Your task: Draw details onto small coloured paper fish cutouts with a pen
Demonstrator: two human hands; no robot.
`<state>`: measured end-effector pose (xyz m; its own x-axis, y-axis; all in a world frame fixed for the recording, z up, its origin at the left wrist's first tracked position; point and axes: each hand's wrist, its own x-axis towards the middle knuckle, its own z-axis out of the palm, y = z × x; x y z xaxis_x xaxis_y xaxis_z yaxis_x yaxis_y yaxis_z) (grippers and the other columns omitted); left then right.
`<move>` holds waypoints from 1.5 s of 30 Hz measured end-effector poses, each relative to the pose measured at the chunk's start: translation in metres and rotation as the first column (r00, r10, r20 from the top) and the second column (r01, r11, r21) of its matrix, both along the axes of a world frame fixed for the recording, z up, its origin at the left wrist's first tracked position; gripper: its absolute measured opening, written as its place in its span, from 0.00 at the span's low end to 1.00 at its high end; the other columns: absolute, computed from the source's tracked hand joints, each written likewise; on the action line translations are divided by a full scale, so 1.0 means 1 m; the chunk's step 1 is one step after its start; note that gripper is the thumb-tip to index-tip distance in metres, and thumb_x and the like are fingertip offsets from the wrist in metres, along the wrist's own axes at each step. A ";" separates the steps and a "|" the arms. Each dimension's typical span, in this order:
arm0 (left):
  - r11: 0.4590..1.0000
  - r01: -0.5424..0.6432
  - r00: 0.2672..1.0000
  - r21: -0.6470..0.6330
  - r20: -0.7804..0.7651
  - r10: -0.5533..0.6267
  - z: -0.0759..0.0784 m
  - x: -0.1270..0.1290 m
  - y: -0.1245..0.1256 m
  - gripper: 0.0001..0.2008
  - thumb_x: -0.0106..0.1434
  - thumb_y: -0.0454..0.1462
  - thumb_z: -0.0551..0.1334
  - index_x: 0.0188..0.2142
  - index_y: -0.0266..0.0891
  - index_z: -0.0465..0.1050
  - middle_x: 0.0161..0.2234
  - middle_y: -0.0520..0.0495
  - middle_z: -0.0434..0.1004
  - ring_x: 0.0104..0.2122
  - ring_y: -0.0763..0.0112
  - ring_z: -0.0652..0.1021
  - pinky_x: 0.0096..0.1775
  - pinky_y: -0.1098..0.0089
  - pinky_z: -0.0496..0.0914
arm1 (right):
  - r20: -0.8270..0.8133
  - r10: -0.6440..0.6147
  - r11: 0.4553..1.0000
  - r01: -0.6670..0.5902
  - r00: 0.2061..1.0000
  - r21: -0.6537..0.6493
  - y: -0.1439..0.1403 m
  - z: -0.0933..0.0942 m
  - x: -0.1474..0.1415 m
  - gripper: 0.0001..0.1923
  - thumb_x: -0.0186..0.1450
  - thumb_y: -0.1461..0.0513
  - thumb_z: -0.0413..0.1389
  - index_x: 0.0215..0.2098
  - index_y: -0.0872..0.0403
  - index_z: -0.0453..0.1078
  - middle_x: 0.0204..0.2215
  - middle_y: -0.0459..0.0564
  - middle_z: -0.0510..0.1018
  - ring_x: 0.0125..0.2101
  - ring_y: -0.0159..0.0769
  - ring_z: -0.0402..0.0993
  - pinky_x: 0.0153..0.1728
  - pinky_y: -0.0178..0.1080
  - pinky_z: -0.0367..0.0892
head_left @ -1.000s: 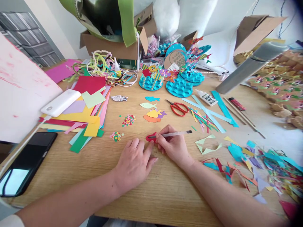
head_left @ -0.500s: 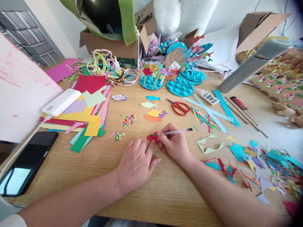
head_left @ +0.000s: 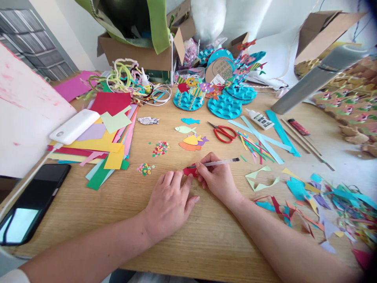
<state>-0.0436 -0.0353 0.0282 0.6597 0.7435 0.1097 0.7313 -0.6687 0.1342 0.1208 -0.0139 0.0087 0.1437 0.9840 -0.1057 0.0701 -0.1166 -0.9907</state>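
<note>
A pen (head_left: 221, 162) with a clear barrel is pinched in my right hand (head_left: 217, 179), its tip on a small red paper cutout (head_left: 189, 170). That cutout lies on the wooden table, partly covered by my fingers. Flat on the tabletop rests my left hand (head_left: 171, 200), its index fingertip at the lower edge of the red piece. Just beyond are paper fish: a pale green one (head_left: 185, 129), a blue one (head_left: 190, 121) and a yellow one (head_left: 192, 140) overlapping orange and purple ones. Two little heaps of confetti (head_left: 160, 149) sit left of them.
Red-handled scissors (head_left: 224, 133), a glue bottle (head_left: 260, 119) and paper strips lie to the right, near a grey bottle (head_left: 319, 80). Paper scraps (head_left: 297, 188) spread at the right. Coloured sheets (head_left: 110, 103), a white power bank (head_left: 74, 126) and a phone (head_left: 33, 202) occupy the left.
The red cutout has turned slightly under the pen tip, and its visible outline looks different. Both hands stay nearly in place.
</note>
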 end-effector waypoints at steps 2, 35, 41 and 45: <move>1.000 -0.011 1.000 0.005 0.005 0.010 0.000 0.000 0.000 0.23 0.67 0.47 0.51 0.56 0.38 0.66 0.47 0.38 0.64 0.44 0.56 0.65 0.44 0.55 0.65 | 0.000 0.008 1.000 -0.008 1.000 0.007 0.000 0.000 0.000 0.12 0.61 0.56 0.58 0.27 0.51 0.60 0.14 0.40 0.69 0.11 0.26 0.61 0.08 0.28 0.55; 0.999 -0.027 0.999 -0.036 0.018 0.028 0.003 -0.001 -0.001 0.22 0.68 0.47 0.51 0.56 0.40 0.66 0.50 0.40 0.66 0.47 0.53 0.64 0.48 0.52 0.64 | 0.013 0.036 0.999 -0.036 0.999 -0.006 0.000 0.001 0.000 0.13 0.61 0.55 0.58 0.27 0.52 0.60 0.13 0.39 0.68 0.10 0.26 0.60 0.09 0.27 0.56; 0.999 -0.029 0.999 -0.037 0.012 0.030 0.003 -0.001 -0.001 0.22 0.68 0.47 0.51 0.56 0.39 0.65 0.50 0.39 0.66 0.47 0.53 0.65 0.48 0.52 0.64 | 0.006 0.043 0.999 -0.043 0.999 0.001 0.001 0.001 0.000 0.12 0.61 0.56 0.58 0.28 0.52 0.59 0.13 0.38 0.68 0.10 0.25 0.60 0.09 0.27 0.56; 0.999 -0.029 0.999 -0.036 0.011 0.030 0.002 -0.001 -0.001 0.22 0.67 0.47 0.52 0.56 0.40 0.65 0.50 0.40 0.66 0.47 0.54 0.65 0.47 0.53 0.64 | 0.008 0.045 0.999 -0.045 0.999 0.001 0.001 0.000 0.000 0.12 0.62 0.57 0.57 0.28 0.52 0.59 0.13 0.38 0.68 0.10 0.25 0.61 0.09 0.26 0.55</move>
